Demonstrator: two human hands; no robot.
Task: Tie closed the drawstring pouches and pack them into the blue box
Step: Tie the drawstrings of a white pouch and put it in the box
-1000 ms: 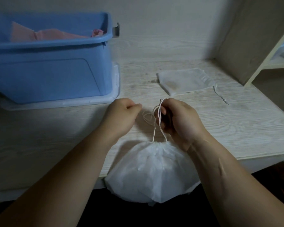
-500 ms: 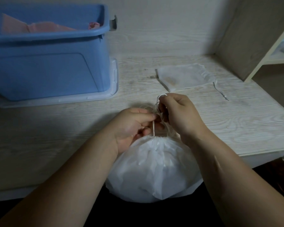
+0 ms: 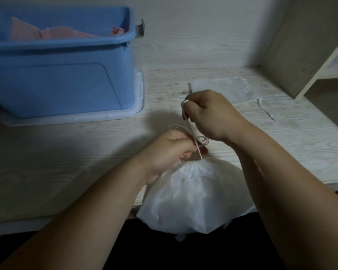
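Pale wood desk (image 3: 66, 172): left hand (image 3: 170, 151) pinches the white pouch (image 3: 193, 195) neck steady; right hand (image 3: 209, 114) pulls drawstring (image 3: 191, 131) taut, upper centre, to knot it.

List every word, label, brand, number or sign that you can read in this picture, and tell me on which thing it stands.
There are none: no text can be read in this view.
The blue box, the full white pouch, the flat pouch and the table show no print.
The pink cloth in the box looks plain too.
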